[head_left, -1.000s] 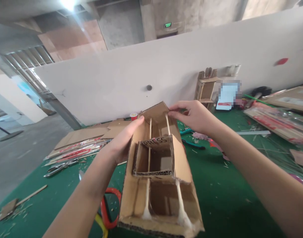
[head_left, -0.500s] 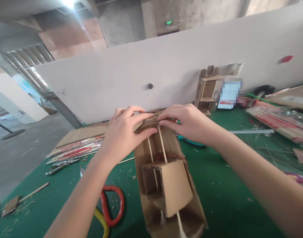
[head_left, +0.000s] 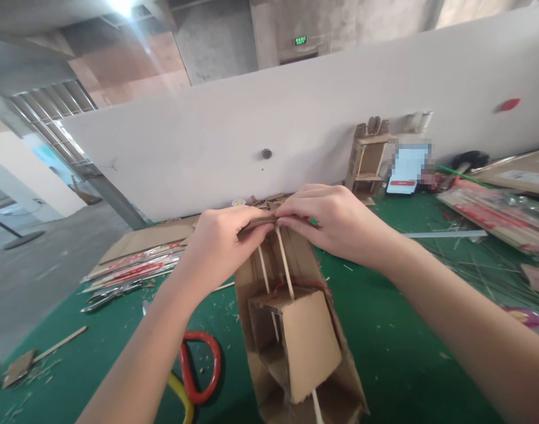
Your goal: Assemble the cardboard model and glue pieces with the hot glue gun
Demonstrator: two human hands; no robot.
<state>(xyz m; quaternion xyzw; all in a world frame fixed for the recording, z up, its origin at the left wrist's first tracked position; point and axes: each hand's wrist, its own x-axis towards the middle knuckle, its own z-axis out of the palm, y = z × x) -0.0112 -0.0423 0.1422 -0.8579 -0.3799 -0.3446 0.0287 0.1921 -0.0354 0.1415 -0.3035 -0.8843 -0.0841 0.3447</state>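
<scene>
Right now your left hand (head_left: pixel 219 244) and right hand (head_left: pixel 335 221) pinch together on the far top edge of the cardboard frame (head_left: pixel 296 330), its long axis running away from you over the green table (head_left: pixel 393 335). Red-handled scissors (head_left: pixel 199 368) lie left of it; a white wall (head_left: pixel 252 129) stands beyond.

Cardboard frame (head_left: pixel 296 330) centre frame: brown corrugated board, matt, rough cut edges, with thin pale wooden sticks (head_left: pixel 283 265) through it. Worktop (head_left: pixel 397 341) covered in green matt felt-like cloth, littered with wood splinters. Scissors (head_left: pixel 199 365) lower left: glossy red and yellow plastic handles. Flat cardboard sheets (head_left: pixel 141 241) left, matt brown.
</scene>
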